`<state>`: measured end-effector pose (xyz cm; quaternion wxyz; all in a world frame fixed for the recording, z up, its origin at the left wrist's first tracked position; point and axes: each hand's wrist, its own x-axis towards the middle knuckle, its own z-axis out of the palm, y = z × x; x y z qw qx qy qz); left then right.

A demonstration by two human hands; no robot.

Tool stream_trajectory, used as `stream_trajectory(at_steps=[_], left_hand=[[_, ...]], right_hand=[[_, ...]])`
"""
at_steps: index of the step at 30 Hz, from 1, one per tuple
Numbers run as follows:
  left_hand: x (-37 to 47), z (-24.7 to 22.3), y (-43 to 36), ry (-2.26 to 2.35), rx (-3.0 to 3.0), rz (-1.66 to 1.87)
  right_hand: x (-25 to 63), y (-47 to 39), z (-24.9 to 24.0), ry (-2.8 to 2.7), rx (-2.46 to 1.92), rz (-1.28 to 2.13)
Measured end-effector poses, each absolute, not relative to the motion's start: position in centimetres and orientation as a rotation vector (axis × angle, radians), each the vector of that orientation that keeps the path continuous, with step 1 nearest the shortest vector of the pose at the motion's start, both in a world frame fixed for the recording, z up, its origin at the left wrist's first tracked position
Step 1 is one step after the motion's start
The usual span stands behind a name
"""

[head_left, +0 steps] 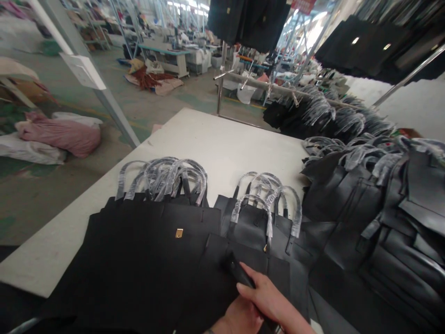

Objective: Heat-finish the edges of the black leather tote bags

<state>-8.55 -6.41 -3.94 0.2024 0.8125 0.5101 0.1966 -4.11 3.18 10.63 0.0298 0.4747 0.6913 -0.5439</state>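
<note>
At the lower middle, my right hand (pixel 267 293) is closed around a narrow black strip (pixel 242 273), whose exact kind I cannot make out. Just below it, my left hand (pixel 240 316) has its fingers curled at the strip's lower part. Both hands are over black bag panels (pixel 146 260) spread in an overlapping pile, one bearing a small gold plate (pixel 179 233). Plastic-wrapped handles (pixel 189 169) stand up along the pile's far edge. Right of it lie more black panels with wrapped handles (pixel 295 208), partly covered by the nearer ones.
The pile lies on a white table (pixel 222 139). Black bag pieces (pixel 358 204) are heaped at the right. Behind stands a metal rack (pixel 219 93) with hanging black pieces (pixel 250 23). A grey post (pixel 114 111) rises by the table's left edge; sacks (pixel 69 134) lie on the floor.
</note>
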Motion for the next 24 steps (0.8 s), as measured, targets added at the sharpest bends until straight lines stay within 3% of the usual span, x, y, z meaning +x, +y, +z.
stream_trajectory(at_steps=[9, 13, 17, 21, 24], left_hand=[[-10.9, -1.8, -5.9, 1.235, 2.136, 0.797], [-15.2, -0.2, -3.6, 1.670, 1.915, 0.964], [-20.9, 1.3, 0.6, 2.189, 1.922, 0.502], [-22.8, 3.0, 3.3, 2.142, 1.955, 0.075], [-22.7, 4.4, 4.1, 2.025, 1.904, -0.039]], right_hand=[[-3.1, 5.5, 15.1, 2.263, 1.842, -1.658], [4.1, 4.5, 17.2, 2.110, 2.013, -1.697], [10.7, 1.0, 16.4, 1.929, 2.212, -1.588], [14.9, -3.1, 13.7, 1.682, 2.355, -1.610], [17.0, -5.6, 11.7, 1.584, 2.416, -1.697]])
